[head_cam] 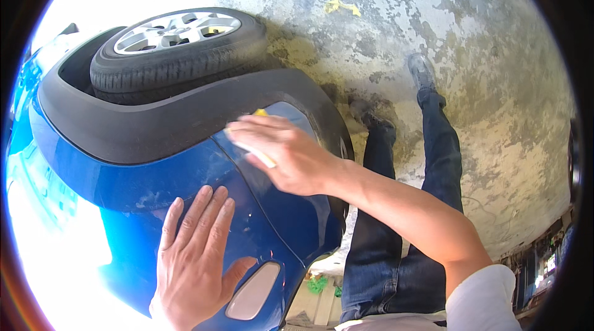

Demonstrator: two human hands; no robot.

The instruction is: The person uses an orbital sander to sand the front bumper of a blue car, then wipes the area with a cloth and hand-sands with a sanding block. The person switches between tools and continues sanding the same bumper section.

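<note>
The blue body panel of a car (134, 233) fills the lower left, edged by a dark plastic wheel-arch trim (153, 131). My right hand (287, 154), somewhat blurred, presses a thin pale pad with a yellow part (261, 112) against the panel by the trim; whether it is a sanding pad or a folded cloth I cannot tell. Dull, whitish marks show on the paint around it. Flat on the blue panel rests my left hand (199, 243), fingers apart and holding nothing. Beside its thumb is a pale, elongated lamp or reflector (254, 290). A seam runs between the hands.
A tyre on a silver alloy wheel (176, 34) sits inside the arch. My legs in dark jeans (441, 154) stand on a worn, stained concrete floor (501, 99), where a yellow scrap (342, 5) lies. Green items (317, 283) are near the car's lower edge. Cluttered objects line the right edge.
</note>
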